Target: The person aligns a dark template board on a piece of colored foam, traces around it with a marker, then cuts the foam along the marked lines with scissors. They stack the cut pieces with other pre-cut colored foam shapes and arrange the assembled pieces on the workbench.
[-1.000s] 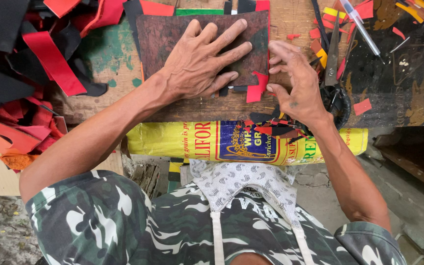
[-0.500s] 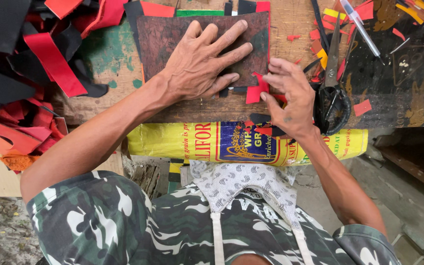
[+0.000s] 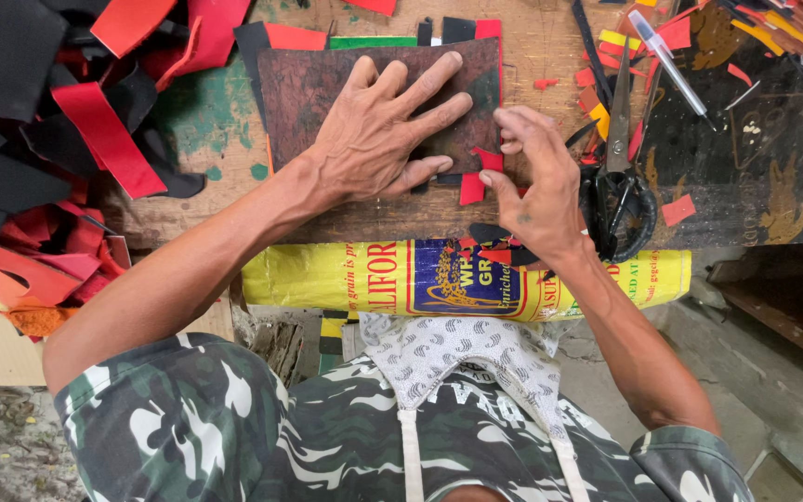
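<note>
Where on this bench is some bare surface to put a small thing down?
Bare wood shows between the scrap pile and the brown sheet, and a strip below the left hand. A patch lies above the right hand. Around the scissors it is crowded.

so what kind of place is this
Probably a small craft workbench for cutting sheet material: red and black offcuts piled on the worn wooden bench, scissors, and a dark sheet under the left hand.
</note>
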`<control>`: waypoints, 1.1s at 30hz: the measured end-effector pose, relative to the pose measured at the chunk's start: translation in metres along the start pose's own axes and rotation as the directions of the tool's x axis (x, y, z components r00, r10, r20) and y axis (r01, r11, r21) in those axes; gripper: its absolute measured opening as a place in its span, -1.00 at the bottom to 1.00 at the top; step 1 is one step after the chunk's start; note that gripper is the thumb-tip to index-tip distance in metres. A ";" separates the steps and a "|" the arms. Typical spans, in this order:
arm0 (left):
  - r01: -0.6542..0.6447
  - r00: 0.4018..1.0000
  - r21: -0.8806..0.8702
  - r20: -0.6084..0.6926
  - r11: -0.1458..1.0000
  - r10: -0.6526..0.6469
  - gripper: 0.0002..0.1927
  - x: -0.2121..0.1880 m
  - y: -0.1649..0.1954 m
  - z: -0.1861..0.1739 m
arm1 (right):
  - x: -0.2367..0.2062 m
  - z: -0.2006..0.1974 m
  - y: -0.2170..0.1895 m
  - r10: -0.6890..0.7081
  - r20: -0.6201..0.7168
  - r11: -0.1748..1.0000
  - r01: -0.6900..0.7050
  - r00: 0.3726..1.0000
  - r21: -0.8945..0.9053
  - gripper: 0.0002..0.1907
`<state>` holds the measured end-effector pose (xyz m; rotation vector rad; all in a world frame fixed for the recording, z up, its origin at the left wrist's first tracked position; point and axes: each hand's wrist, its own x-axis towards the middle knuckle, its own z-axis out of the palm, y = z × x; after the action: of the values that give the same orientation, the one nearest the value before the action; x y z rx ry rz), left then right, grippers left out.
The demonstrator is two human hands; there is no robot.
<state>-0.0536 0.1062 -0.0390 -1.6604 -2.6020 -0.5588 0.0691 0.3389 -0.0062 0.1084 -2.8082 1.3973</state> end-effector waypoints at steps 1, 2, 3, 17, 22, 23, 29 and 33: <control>-0.006 1.000 0.003 -0.006 1.000 0.006 -0.27 0.000 0.000 0.000 | 0.001 0.000 0.003 0.020 0.007 0.998 -0.020 1.000 0.054 -0.19; -0.010 1.000 0.005 -0.011 1.000 0.010 -0.27 0.000 0.001 -0.001 | 0.002 0.000 0.006 0.039 0.018 0.993 -0.041 0.999 0.108 -0.11; -0.012 1.000 0.005 -0.015 1.000 0.012 -0.26 -0.002 0.002 -0.001 | 0.003 0.000 0.009 0.060 0.031 0.985 -0.064 0.998 0.162 -0.04; 0.010 1.000 0.010 -0.017 1.000 -0.010 -0.29 -0.004 0.008 0.001 | 0.004 -0.007 0.005 0.032 0.158 0.993 -0.049 0.987 0.106 0.08; 0.018 1.000 0.015 -0.010 1.000 -0.017 -0.29 -0.007 0.009 0.000 | 0.006 -0.013 0.001 0.029 0.205 0.987 -0.060 0.978 0.148 0.07; 0.016 1.000 0.022 -0.016 1.000 -0.016 -0.29 -0.007 0.009 0.000 | 0.007 -0.010 0.000 0.024 0.184 0.990 -0.049 0.983 0.129 0.05; 0.017 1.000 0.003 -0.001 1.000 -0.017 -0.28 -0.006 0.010 -0.003 | 0.005 -0.010 0.001 -0.026 0.189 0.992 0.002 0.982 0.126 -0.15; 0.017 1.000 0.000 0.000 1.000 -0.017 -0.28 -0.008 0.011 -0.002 | 0.004 0.001 0.000 -0.007 0.142 1.000 0.005 0.990 0.016 -0.37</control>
<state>-0.0410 0.1027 -0.0358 -1.6399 -2.6185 -0.5598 0.0648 0.3382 -0.0064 0.2257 -2.9071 1.4673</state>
